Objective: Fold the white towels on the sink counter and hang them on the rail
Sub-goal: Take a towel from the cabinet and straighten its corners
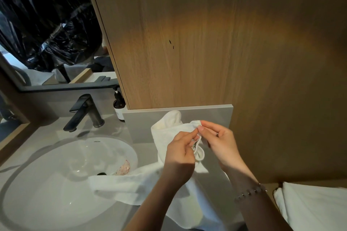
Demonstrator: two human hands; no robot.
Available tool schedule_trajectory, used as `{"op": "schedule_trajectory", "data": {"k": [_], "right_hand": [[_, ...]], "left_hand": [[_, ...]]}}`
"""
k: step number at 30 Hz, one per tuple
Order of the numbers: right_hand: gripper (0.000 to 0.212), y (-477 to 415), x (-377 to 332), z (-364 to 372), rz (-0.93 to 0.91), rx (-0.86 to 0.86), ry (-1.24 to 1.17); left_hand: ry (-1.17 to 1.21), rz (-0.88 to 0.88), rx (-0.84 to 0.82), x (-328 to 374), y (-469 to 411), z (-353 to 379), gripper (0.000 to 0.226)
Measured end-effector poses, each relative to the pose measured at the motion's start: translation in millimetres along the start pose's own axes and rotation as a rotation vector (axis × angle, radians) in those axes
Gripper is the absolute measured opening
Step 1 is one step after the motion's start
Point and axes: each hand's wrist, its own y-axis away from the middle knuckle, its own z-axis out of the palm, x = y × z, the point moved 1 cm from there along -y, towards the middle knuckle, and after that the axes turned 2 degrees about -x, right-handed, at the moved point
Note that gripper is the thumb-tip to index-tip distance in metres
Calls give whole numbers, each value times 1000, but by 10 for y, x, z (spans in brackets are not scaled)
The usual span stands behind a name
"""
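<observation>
Both hands are working on one white towel (131, 187) just in front of the grey upstand (210, 116). The left hand (180, 151) is curling its fingers round a hemmed edge of the cloth, where a small label is showing. The right hand (220, 141) is pinching the neighbouring corner between thumb and forefinger. Neither hand is spread wide, and the two are sitting close together. The towel is lying crumpled on the bench (112, 131), its top bunching up against the upstand and its lower part spilling over the rim of the white basin (47, 193). A beaded bracelet (249, 192) is showing on the right wrist. More white cloth (315, 210) is lying at the lower right, apart from the towel. A dark tap (84, 112) and a brown pump bottle (119, 106) are standing behind the basin, and a small pinkish scrap (124, 167) is lying inside it.
</observation>
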Motion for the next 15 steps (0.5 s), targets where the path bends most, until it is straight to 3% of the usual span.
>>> {"op": "schedule_trajectory", "data": {"k": [8, 15], "right_hand": [[27, 1, 7, -1, -29, -44, 33], [27, 4, 14, -1, -18, 3, -3]], "left_hand": [[112, -71, -90, -3, 13, 8, 63], [322, -198, -118, -50, 32, 1, 52]]}}
